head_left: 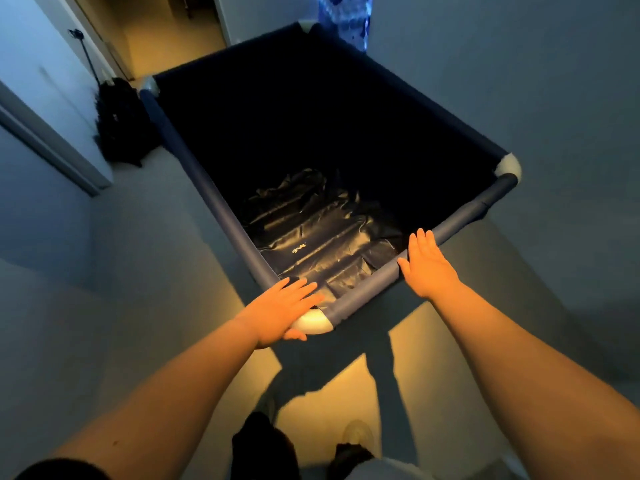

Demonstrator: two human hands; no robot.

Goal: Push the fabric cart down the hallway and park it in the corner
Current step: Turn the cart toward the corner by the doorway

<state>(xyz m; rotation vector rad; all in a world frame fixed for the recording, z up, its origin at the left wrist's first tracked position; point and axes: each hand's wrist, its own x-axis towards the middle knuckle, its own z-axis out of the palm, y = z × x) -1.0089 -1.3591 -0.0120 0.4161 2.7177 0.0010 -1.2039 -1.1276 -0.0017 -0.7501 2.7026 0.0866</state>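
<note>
The person's left hand [284, 306] is lying flat and spread over the near corner of the fabric cart [214, 199], fingers loose and stretched onto the rim, palm covering part of the white corner joint [313, 323]. The right hand [427, 263] is pressing open-palmed against the near rail [460, 223] further along, fingers straight and not wrapped around it. The cart is standing in a narrow hallway just ahead of the person, its long side running away toward a lit doorway [173, 32]. Inside, a crumpled dark plastic sheet [311, 237] is lying on the bottom; a small pale mark of writing on it is showing, too tiny to read. The far half of the cart's inside is sinking into darkness. A black bag [119, 123] is sitting against the left wall beside the cart, its details hard to make out.
</note>
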